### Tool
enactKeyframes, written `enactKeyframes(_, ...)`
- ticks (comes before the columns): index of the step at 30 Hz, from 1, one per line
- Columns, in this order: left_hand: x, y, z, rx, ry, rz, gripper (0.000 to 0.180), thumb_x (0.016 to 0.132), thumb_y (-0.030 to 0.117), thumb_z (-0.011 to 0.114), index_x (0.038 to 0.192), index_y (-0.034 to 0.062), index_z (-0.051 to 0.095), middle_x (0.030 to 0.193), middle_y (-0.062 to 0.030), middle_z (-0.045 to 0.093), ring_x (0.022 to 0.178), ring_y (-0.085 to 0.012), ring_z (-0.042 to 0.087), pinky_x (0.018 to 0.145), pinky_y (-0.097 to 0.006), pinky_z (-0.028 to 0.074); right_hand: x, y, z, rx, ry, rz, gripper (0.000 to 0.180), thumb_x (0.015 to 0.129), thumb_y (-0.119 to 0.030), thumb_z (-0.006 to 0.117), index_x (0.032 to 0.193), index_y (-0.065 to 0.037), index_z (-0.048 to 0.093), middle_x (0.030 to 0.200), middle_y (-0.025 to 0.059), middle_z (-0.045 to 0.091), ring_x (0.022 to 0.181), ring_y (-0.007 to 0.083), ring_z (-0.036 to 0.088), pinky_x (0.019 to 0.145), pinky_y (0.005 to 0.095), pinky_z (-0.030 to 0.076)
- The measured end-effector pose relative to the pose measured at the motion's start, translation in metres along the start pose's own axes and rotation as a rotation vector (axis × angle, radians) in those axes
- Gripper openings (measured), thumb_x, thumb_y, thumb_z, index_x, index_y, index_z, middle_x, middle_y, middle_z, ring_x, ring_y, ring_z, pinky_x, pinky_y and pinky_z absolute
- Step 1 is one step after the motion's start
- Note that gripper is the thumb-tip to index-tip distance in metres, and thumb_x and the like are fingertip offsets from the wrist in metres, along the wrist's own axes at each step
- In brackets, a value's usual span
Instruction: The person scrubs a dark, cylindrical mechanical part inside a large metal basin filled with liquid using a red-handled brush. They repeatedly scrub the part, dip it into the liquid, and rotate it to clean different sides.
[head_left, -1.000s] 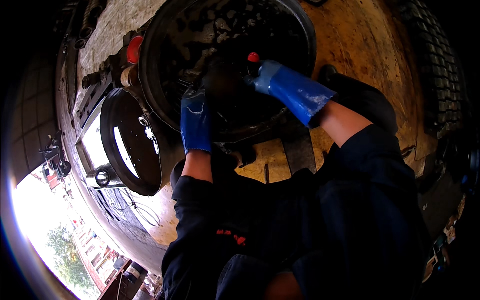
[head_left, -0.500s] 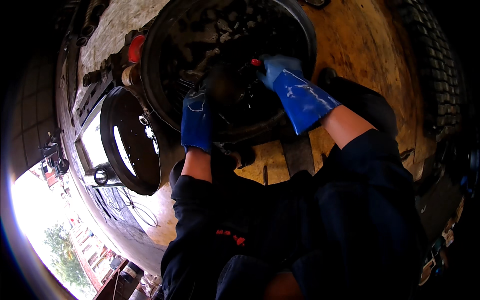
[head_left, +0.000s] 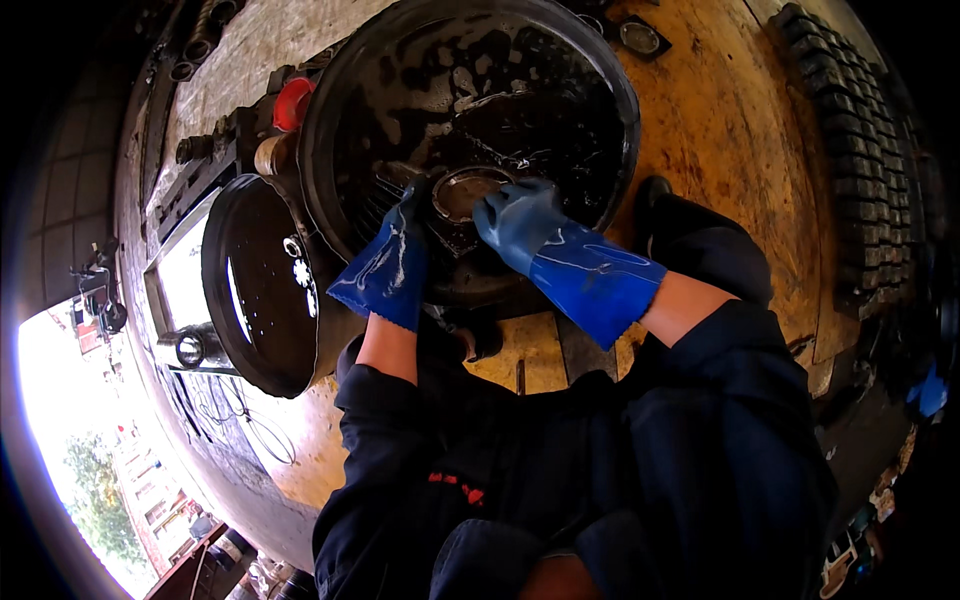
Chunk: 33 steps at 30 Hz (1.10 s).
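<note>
Black and wet with oily liquid, the large round basin [head_left: 470, 130] fills the top of the view, a second dark pan [head_left: 255, 285] beside it. In its middle sits a metal ring-shaped part [head_left: 462, 192]. The right hand [head_left: 525, 225], a moment ago higher, has dropped onto the ring; the left hand [head_left: 395, 265] stays at its edge. Both blue gloves curl against it; pinch unclear.

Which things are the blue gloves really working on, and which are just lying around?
In use:
- left hand and right hand, on the metal ring part
- big black basin of dark liquid holding that part

Lying about:
- black round drum
- red cap
- tyre
- yellow floor
</note>
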<state>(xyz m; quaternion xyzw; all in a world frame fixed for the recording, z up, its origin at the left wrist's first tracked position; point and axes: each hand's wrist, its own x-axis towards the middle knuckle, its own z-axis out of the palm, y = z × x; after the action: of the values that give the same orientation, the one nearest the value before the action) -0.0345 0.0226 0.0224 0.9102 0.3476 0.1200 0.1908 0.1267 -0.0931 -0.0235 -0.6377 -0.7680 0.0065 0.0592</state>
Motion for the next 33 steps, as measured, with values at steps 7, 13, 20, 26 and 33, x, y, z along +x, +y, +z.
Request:
enactKeyframes(7,0.003,-0.001,0.018,-0.825,-0.159,-0.425,0.027,0.100,0.016,0.052,0.118,-0.0004,0.065,0.108,-0.0131,0.072,0.097,-0.0272,0.069,0.086,-0.036,0.054,0.005,0.029,-0.097,0.700,-0.377,0.582,0.038,0.086,-0.039,0.068,0.101,-0.005,0.072,0.086,0.0148,0.071,0.084,0.0298,0.070,0.080,0.0393,0.056)
enactKeyframes(13,-0.037,-0.032,0.028,-1.361,-0.241,-0.786,0.032,0.101,0.022,0.055,0.121,-0.0003,0.064,0.109,-0.0123,0.072,0.096,-0.0259,0.069,0.083,-0.036,0.054,-0.012,0.039,-0.104,1.047,-0.391,0.756,0.046,0.089,-0.041,0.061,0.105,0.000,0.073,0.102,0.0213,0.072,0.100,0.0312,0.069,0.091,0.0389,0.053)
enactKeyframes(20,-0.063,0.023,0.060,-0.583,-0.192,-0.391,0.031,0.098,0.024,0.059,0.115,-0.0009,0.066,0.105,-0.0165,0.071,0.093,-0.0257,0.068,0.081,-0.035,0.052,-0.027,0.026,-0.094,0.908,-0.438,0.702,0.055,0.085,-0.043,0.065,0.115,0.003,0.069,0.112,0.0264,0.069,0.107,0.0359,0.066,0.095,0.0408,0.051)
enactKeyframes(26,-0.081,0.041,0.083,-0.214,0.026,-0.248,0.029,0.100,0.024,0.052,0.107,0.0000,0.066,0.106,-0.0240,0.067,0.104,-0.0421,0.061,0.086,-0.044,0.049,-0.038,0.013,-0.073,0.894,-0.336,0.703,0.050,0.088,-0.044,0.061,0.114,-0.002,0.070,0.108,0.0238,0.070,0.102,0.0363,0.068,0.091,0.0414,0.053)
enactKeyframes(33,-0.075,0.051,0.083,-0.218,0.044,-0.390,0.038,0.096,0.036,0.057,0.111,0.0018,0.065,0.104,-0.0239,0.069,0.103,-0.0395,0.065,0.087,-0.045,0.050,-0.054,-0.009,-0.126,0.690,-0.423,0.651,0.050,0.095,-0.047,0.052,0.124,-0.009,0.066,0.124,0.0151,0.067,0.115,0.0330,0.064,0.100,0.0425,0.050)
